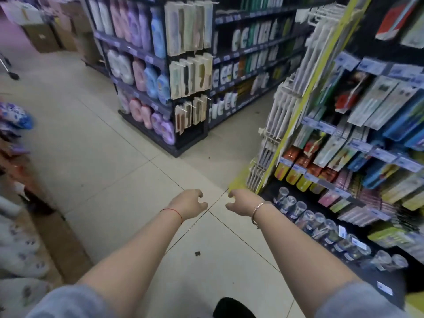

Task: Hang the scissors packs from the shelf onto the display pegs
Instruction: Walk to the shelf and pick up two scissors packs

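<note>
I see both arms stretched out over tiled floor (110, 157). Left hand (189, 203) empty, grip loosely curled, fingers apart. Right hand (241, 203) same, empty, half-curled grip, metal bangle (257, 214) on wrist. Peg display rack (358, 138) just right of right hand, packs hanging there; scissors packs not distinguishable in blur.

Both bare hands reach out over the tiled floor (114, 157), left hand (189, 204) and right hand (241, 203) loosely curled, holding nothing. Stocked shelves (367, 138) stand right, pegs (282, 125) at their end.
</note>
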Available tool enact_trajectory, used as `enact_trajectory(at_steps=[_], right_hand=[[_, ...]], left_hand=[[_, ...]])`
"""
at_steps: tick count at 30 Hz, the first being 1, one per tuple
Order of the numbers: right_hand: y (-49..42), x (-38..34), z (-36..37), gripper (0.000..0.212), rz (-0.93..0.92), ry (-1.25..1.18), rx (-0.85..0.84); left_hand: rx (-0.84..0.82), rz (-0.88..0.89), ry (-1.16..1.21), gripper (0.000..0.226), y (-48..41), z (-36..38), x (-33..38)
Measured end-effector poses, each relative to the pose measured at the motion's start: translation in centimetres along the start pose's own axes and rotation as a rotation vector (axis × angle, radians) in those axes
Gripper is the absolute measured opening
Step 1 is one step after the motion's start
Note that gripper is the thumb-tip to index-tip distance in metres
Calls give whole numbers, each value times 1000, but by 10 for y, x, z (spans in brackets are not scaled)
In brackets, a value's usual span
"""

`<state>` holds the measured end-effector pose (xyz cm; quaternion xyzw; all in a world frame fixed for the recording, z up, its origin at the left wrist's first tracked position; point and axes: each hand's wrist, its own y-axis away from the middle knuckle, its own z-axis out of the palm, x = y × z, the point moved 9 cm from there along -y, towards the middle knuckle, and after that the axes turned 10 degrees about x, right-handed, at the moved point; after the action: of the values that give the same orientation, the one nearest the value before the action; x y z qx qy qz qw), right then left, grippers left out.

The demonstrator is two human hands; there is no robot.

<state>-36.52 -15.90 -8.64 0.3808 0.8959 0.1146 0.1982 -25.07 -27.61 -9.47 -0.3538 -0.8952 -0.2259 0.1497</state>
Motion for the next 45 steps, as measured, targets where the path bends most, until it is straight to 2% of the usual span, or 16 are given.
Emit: enact_trajectory(at_steps=[18,22,27,29,35,40,45], right_hand=[[-400,11,-118,44,-56,62,-126],[-487,0,-145,49,-80,95,-150],[-605,-13,-193,44,-41,74,-78],[-649,-16,-220,46,-2,32,-51],[-757,-3,-309,47,86,-60,67],[-839,39,-352,50,148,-88,50],[-925,94,-394,54,159,-78,12]], left_hand=[[-38,-80,-51,53,-386,-90,55],[-37,-42,-96,54,-474,-118,58],[-91,64,-138,51,-603,-155,71],[-81,127,-139,45,-657,-178,85],[-78,246,-155,51,-790,-230,140],[-170,314,-264,51,-882,-239,198],[-186,305,-311,47,-975,-236,256]])
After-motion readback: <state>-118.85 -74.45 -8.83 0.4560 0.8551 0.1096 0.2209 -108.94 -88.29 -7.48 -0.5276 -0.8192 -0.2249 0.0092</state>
